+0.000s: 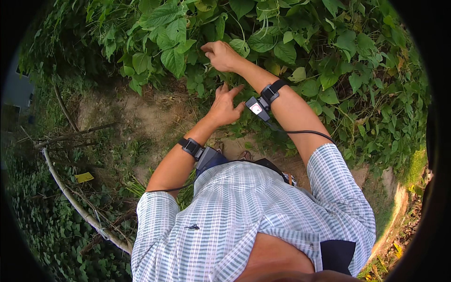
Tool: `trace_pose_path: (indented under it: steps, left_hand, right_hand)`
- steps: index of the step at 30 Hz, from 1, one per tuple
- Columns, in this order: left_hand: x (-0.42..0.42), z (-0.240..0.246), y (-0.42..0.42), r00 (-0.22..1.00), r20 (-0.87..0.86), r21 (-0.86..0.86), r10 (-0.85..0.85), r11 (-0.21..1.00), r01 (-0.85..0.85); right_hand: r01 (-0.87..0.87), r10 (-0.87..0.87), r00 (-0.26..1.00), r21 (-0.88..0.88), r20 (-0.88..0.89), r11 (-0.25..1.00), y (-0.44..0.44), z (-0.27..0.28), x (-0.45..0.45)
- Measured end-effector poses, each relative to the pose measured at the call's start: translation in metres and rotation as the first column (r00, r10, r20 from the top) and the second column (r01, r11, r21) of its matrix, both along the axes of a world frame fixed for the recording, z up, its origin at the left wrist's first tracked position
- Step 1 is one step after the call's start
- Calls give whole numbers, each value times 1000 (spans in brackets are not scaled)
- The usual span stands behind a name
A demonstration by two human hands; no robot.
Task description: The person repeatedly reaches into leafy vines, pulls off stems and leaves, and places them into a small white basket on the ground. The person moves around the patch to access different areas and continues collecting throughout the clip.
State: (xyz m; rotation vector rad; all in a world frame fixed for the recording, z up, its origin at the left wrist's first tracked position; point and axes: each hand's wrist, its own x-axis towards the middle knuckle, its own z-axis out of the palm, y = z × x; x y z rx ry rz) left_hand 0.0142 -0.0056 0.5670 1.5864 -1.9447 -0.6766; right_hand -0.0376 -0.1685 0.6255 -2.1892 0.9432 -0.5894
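Before me rises a dense bank of leafy bean vines (260, 42). My right hand (222, 56) reaches into its foliage with bent fingers pointing left. Whether a stem or pod is between those fingertips is hidden. Lower and a little nearer to my body is my left hand (227, 105), its thumb and fingers spread at the lower edge of the leaves, with nothing visible in it. A broad green leaf (173, 61) hangs left of my right hand. Slender pale-green pods (264, 26) dangle above and to the right of it.
Bare soil (130, 112) with dry grass lies left of my hands. A bent pole (70, 197) and thin branches stand at the left, near a yellow card (84, 177). Strapped devices with black cables (310, 132) sit on both forearms, close to the foliage.
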Motion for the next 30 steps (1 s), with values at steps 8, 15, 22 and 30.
trace_pose_path:
  steps: [8, 15, 22, 30]
  left_hand:
    - [100, 50, -84, 823, -322, -138, 467, 837, -529]
    - [165, 27, -178, 783, -340, -76, 520, 815, -574]
    - [199, 15, -201, 750, -534, 30, 391, 895, -445]
    - [213, 25, -211, 856, -402, -4, 325, 934, -357]
  right_hand:
    - [21, -162, 927, 385, 338, 923, -76, -83, 27]
    - [79, -283, 900, 513, 332, 855, -88, -94, 63]
    - [45, -236, 896, 453, 376, 891, -101, -93, 68]
    - [96, -359, 819, 509, 448, 855, -107, -86, 74]
